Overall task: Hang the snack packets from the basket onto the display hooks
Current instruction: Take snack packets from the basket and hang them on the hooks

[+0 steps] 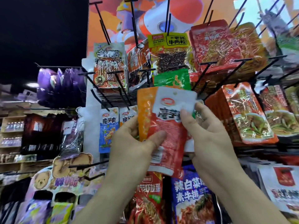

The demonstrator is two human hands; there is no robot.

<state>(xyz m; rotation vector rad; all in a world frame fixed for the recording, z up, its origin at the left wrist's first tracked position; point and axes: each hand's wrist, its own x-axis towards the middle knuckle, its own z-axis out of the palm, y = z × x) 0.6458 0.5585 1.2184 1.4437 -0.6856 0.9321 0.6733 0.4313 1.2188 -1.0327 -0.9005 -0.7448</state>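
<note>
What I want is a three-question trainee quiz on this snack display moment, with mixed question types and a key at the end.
1. True or false: the red-and-white packet is already hung up.
2. The packet directly behind it, in the left hand, is: A orange, B purple, C black.
3. Fill in: the right hand pinches the red-and-white packet near its ___ end.
Key: 1 false, both hands hold it and its hang hole is free; 2 A, the orange packet; 3 top.
</note>
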